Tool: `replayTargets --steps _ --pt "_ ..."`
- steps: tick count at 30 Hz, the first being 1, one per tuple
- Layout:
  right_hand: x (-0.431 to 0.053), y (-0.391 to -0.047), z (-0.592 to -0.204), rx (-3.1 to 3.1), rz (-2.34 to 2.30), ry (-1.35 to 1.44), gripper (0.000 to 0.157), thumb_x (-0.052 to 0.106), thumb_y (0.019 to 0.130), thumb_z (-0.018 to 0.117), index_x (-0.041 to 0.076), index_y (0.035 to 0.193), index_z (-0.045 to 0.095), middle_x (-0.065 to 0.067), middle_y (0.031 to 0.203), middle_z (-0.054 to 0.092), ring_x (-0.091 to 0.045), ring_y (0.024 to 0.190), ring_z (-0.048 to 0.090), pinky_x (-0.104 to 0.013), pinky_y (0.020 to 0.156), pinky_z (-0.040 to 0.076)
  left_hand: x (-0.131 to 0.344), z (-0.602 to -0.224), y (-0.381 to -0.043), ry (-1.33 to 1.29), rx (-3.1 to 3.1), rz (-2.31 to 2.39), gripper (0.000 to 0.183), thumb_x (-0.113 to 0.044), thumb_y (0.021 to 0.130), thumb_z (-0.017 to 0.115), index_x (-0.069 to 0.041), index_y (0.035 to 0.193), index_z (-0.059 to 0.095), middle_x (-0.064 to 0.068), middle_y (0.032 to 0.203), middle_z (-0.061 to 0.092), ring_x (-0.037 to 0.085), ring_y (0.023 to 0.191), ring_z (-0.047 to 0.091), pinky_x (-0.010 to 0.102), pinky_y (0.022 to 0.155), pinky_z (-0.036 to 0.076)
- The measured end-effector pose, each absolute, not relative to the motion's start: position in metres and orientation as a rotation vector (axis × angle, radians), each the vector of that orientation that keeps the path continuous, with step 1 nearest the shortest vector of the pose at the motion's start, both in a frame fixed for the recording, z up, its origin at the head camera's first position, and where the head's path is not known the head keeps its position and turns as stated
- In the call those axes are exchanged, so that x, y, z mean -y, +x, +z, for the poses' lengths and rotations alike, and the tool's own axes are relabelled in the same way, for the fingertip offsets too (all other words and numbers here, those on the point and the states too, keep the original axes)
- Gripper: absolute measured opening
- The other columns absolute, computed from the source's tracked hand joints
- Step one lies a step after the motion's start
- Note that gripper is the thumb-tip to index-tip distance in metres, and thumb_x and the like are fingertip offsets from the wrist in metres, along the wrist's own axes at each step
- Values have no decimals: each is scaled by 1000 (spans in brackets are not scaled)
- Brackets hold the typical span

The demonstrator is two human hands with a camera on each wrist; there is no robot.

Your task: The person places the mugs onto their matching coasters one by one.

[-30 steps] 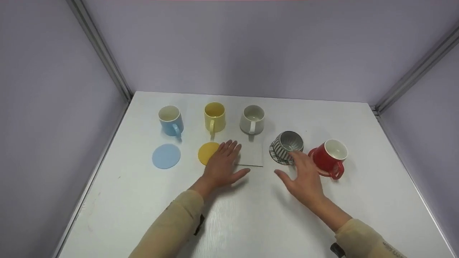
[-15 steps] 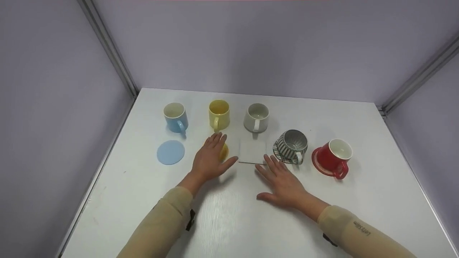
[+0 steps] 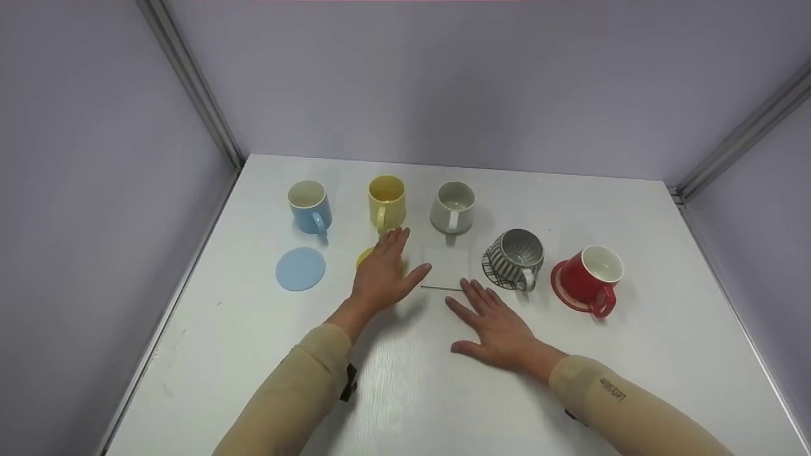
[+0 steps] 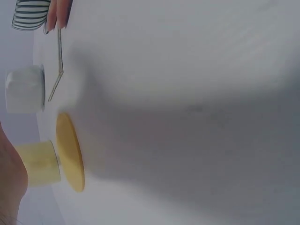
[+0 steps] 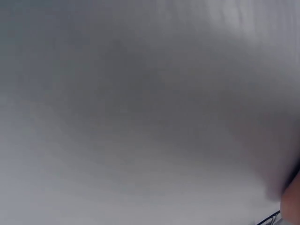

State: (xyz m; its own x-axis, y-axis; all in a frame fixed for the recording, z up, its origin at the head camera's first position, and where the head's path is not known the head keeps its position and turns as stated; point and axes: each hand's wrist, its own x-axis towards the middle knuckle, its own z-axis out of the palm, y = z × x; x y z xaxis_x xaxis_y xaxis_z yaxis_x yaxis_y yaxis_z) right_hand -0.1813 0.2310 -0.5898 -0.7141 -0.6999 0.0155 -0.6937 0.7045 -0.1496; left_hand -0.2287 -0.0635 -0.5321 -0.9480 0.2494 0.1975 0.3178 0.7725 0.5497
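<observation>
My left hand (image 3: 385,272) hovers with fingers straight above the yellow round coaster (image 3: 363,256), partly covering it. Its fingertips come close to the yellow mug (image 3: 387,206), which stands just behind with its handle toward me. In the left wrist view a gap shows between that hand (image 4: 10,173) and the yellow coaster (image 4: 70,152). My right hand (image 3: 500,332) is spread flat and low, fingertips at the front edge of a clear or white square coaster (image 3: 445,266); whether they touch it I cannot tell. A grey-white mug (image 3: 453,208) stands behind that coaster. Both hands hold nothing.
A striped mug (image 3: 516,256) sits on a black-lined coaster (image 3: 491,272). Farther right, a red mug (image 3: 586,278) sits on a red coaster (image 3: 561,296). At left, a blue mug (image 3: 309,206) stands behind a blue coaster (image 3: 301,269). Walls enclose the white table (image 3: 222,342).
My right hand has moved from the striped mug leftward and toward me, to the square coaster's front edge. My left hand has shifted over the yellow coaster, lately slightly rightward. The mugs stay put.
</observation>
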Motion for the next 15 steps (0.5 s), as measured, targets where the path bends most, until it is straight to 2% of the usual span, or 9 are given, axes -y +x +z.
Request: replayTargets --steps 8,15 --pt "-231 -181 -592 -2875 -300 -1157 88 72 99 54 25 169 30 -17 176 12 -37 162 12 -56 128 18 53 -530 -236 -331 2827 -1143 86 -66 101 56 -12 166 37 7 169 39 26 156 35 44 125 31" --pt "-232 -183 -598 -2896 -302 -1154 88 75 98 51 28 169 30 -13 177 14 -32 163 12 -54 128 19 35 -528 -249 -147 2688 -1553 81 -60 101 63 -12 163 43 12 157 55 31 142 55 47 115 45"
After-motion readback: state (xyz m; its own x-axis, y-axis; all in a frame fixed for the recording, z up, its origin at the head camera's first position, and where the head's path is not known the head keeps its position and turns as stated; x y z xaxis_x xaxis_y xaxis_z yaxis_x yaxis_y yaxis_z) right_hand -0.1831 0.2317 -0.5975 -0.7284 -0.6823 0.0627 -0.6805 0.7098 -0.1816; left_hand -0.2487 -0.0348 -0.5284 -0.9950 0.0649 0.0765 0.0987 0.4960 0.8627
